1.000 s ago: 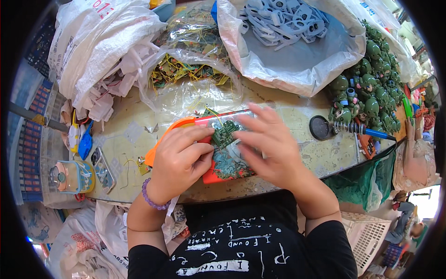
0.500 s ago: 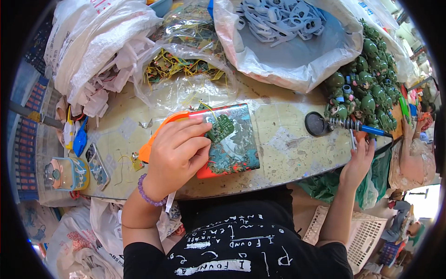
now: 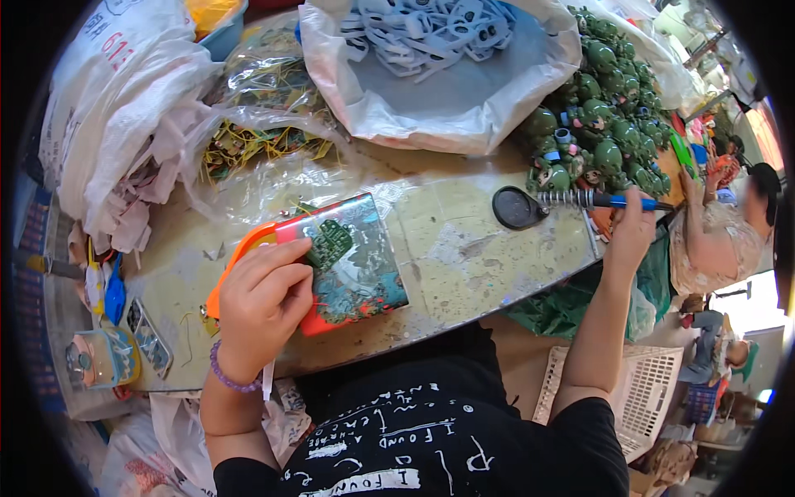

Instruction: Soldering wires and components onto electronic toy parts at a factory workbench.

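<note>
My left hand [image 3: 269, 290] pinches the edge of a small green circuit board [image 3: 331, 246]. The board lies over a red box with a stained, worn top [image 3: 356, 277], and an orange handle-like part [image 3: 236, 257] sits beside that box. Over to the right, my right hand [image 3: 629, 236] has its fingers closed round the blue handle of a soldering iron [image 3: 617, 200]. The iron's front is inside a coil-spring stand [image 3: 565, 198] with a round black base [image 3: 519, 207].
Behind stand a bag of wired circuit boards [image 3: 265, 145], a white sack of pale plastic parts [image 3: 439, 124] and piled dark green figures [image 3: 604, 124]. A phone [image 3: 150, 338] and a jar-like container [image 3: 103, 356] are at left. Another person [image 3: 712, 240] sits at right.
My right hand has moved up from below the soldering iron and closed on its handle. My left hand still holds the circuit board on the box. The whole view has shifted.
</note>
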